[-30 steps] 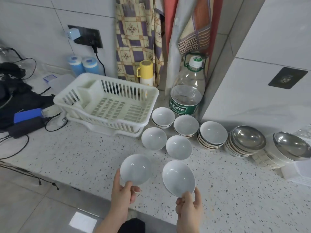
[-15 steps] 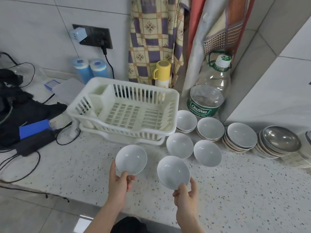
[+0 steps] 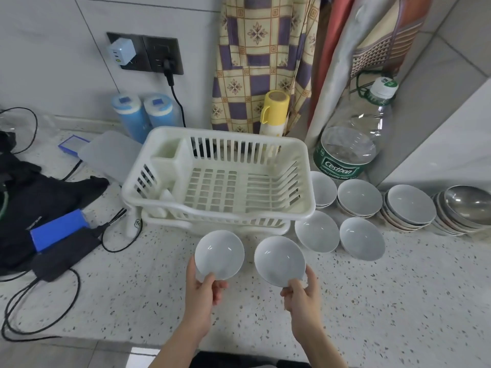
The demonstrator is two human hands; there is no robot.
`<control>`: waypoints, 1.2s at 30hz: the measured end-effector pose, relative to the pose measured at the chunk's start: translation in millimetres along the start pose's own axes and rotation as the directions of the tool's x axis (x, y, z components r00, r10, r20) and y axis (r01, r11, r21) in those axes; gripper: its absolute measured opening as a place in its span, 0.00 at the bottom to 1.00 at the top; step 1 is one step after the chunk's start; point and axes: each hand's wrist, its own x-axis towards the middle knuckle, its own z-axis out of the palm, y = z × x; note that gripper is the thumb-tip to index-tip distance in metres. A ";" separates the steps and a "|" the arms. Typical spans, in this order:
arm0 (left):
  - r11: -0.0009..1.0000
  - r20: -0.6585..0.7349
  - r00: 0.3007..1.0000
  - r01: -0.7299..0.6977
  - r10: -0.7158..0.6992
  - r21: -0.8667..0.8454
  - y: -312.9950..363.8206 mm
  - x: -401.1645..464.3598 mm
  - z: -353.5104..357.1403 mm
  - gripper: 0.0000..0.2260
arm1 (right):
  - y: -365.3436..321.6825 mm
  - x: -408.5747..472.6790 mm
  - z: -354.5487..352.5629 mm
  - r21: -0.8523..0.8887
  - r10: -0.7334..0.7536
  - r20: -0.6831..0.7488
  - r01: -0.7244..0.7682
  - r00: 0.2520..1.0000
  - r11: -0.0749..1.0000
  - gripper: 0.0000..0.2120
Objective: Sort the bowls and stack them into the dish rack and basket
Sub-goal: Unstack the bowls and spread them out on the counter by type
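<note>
My left hand (image 3: 203,290) pinches the near rim of a small white bowl (image 3: 219,254), held just in front of the white dish rack (image 3: 297,211). My right hand (image 3: 303,294) grips a second white bowl (image 3: 279,259) the same way, beside the first. The rack holds no dishes. Two single white bowls (image 3: 316,231) (image 3: 362,242) sit on the counter to its right. Behind them are stacks of white bowls (image 3: 359,197) (image 3: 410,204) and a stack topped by a steel bowl (image 3: 469,205).
A large water bottle (image 3: 353,139) and a yellow flask (image 3: 275,112) stand at the back wall. Black cables, a blue box (image 3: 58,228) and a dark bag (image 3: 32,192) lie left of the rack. Two blue canisters (image 3: 143,115) stand behind it.
Both hands carried their bowls forward and left toward the rack's front edge. My view shifted left, so the steel bowl stacks slid toward the right edge.
</note>
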 end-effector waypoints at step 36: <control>0.998 0.140 0.988 -0.056 0.059 -0.021 2.5 21.9 -7.8 0.26 | 4.9 13.2 28.5 0.039 0.063 0.031 -0.064 0.998 0.997 0.27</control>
